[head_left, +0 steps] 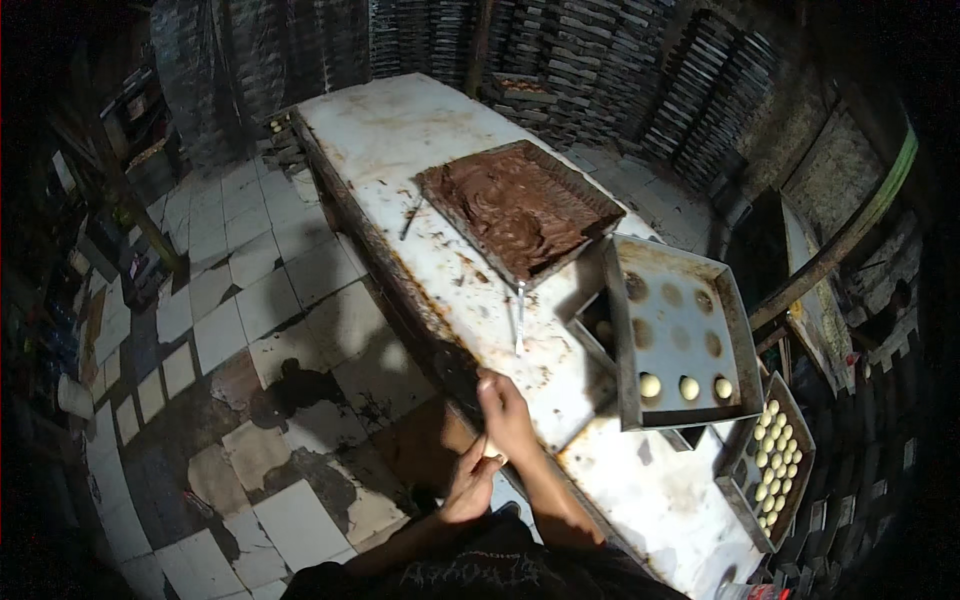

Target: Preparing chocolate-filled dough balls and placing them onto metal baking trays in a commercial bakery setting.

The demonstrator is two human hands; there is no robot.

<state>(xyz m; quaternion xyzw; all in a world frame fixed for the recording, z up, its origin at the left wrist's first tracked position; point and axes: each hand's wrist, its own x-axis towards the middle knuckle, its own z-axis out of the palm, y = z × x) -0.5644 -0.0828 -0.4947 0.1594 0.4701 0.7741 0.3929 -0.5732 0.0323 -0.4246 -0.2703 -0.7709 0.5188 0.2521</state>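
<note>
While right fingers (pixel 488 386) curl inward, left fingers (pixel 472 463) cup a pale lump (pixel 493 452).

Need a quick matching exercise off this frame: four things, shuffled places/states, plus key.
1. soft paste
2. spotted tray
3. pale lump
4. rightmost tray

A. bears a row of three pale balls
B. crowded with many balls
C. brown, spread in a tray
D. between the left hand and right hand

Pairs: 1-C, 2-A, 3-D, 4-B
</note>
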